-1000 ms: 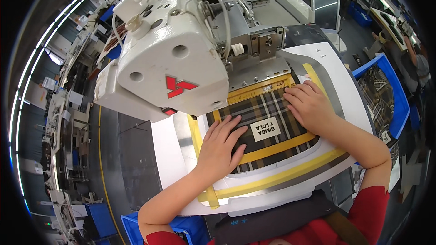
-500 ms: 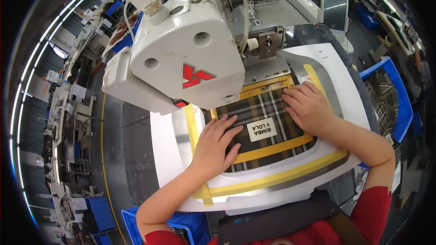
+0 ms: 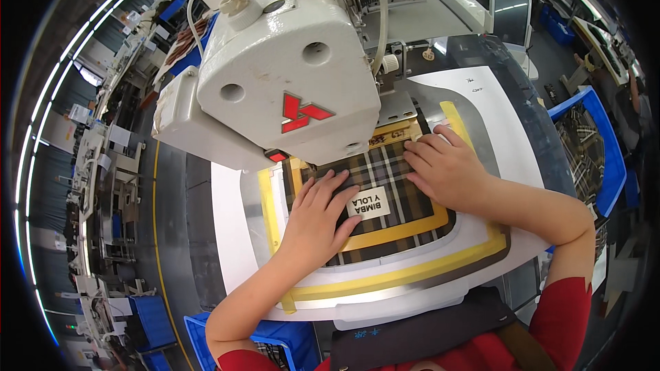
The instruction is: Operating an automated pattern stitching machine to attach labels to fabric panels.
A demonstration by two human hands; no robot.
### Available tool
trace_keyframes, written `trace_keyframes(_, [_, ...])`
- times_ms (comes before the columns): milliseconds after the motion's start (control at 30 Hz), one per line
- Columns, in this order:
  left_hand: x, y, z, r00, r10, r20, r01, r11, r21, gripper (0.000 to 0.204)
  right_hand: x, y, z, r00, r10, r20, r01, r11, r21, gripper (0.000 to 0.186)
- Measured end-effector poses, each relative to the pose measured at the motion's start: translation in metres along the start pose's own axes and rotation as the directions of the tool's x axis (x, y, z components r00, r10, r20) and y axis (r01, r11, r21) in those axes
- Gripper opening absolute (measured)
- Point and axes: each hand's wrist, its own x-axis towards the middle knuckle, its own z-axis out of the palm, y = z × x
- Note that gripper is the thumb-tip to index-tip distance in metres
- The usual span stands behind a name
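A dark plaid fabric panel (image 3: 395, 196) lies inside a yellow frame (image 3: 405, 230) under the head of a large white industrial sewing machine (image 3: 289, 82). A white rectangular label (image 3: 370, 203) sits on the plaid. My left hand (image 3: 313, 223) rests flat with fingers spread over the panel's left side, fingertips close to the machine head and thumb by the label. On the right side, my right hand (image 3: 450, 172) lies with fingers stretched over the fabric and the frame's edge. The machine head hides the needle area and part of the panel's far left corner.
Beneath the frame is a white sheet (image 3: 519, 144) with yellow tape strips (image 3: 412, 271). A blue crate (image 3: 608, 172) of plaid pieces stands at the right, another blue crate (image 3: 302, 350) at the lower left. A screen (image 3: 510, 14) stands at the back right.
The panel, yellow frame and white sheet have shifted left under the machine. Both hands have moved left with them, still lying on the fabric. The machine's metal clamp plate has also gone left.
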Motion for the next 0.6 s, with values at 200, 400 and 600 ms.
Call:
trace_keyframes(200, [0.026,0.012,0.020,0.997,0.079,-0.007,-0.079,0.997,-0.004,0.044,-0.001,0.003,0.008,1.000,-0.024,0.019,0.024,1.000,0.009,0.031])
trace_keyframes(400, [0.045,0.026,0.034,0.996,0.081,-0.029,-0.082,0.996,-0.017,0.045,-0.012,0.015,0.010,0.999,-0.025,0.040,0.022,0.997,0.079,0.033])
trace_keyframes(600, [0.052,0.031,0.046,0.996,0.076,-0.043,-0.076,0.997,0.012,0.045,-0.019,0.020,0.022,0.999,-0.047,0.018,0.045,0.993,0.106,0.032])
